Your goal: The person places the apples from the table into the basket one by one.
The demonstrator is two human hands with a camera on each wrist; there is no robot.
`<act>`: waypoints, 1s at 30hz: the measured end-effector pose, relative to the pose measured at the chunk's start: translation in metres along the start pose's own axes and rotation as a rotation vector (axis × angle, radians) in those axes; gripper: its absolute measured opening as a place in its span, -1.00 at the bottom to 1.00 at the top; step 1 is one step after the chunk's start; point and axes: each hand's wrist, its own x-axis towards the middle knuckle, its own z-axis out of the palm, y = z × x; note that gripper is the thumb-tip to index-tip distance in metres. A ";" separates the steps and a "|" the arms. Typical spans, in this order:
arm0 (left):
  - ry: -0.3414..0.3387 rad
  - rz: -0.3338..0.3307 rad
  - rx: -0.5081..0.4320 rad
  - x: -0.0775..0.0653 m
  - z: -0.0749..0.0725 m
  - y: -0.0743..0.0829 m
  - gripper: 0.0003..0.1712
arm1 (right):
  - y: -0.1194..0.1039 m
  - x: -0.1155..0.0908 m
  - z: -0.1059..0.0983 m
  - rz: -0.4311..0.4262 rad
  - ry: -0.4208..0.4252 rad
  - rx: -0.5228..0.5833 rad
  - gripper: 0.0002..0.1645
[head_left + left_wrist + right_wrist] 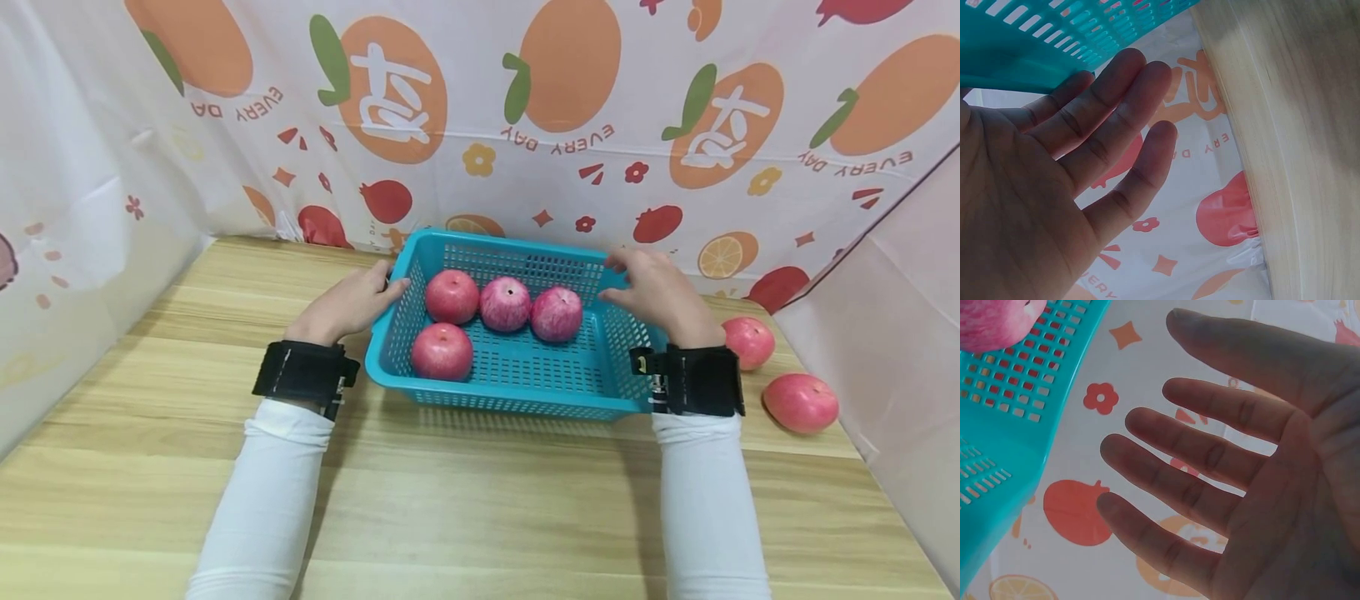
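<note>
A turquoise plastic basket (517, 397) with slotted walls stands on the wooden table, with several red apples (443, 352) inside, mostly toward its left and back. At the basket's left end is my left hand (347, 304), its thumb at the rim and its fingers along the outer side. In the left wrist view those fingers (1125, 115) are spread and only slightly bent, with some tips right at the wall. My right hand (660, 287) hovers by the back right corner. The right wrist view shows its fingers (1179, 447) spread and apart from the basket, holding nothing.
Two more apples lie on the table to the right of the basket, one apple (748, 342) partly behind the right wrist and another apple (801, 403) nearer. A fruit-printed white curtain (480, 200) hangs right behind the basket. Bare wooden tabletop (480, 508) spreads in front.
</note>
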 end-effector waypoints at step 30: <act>-0.001 -0.004 0.019 0.001 0.000 0.001 -0.45 | 0.037 -0.016 -0.002 0.025 0.019 0.052 -0.47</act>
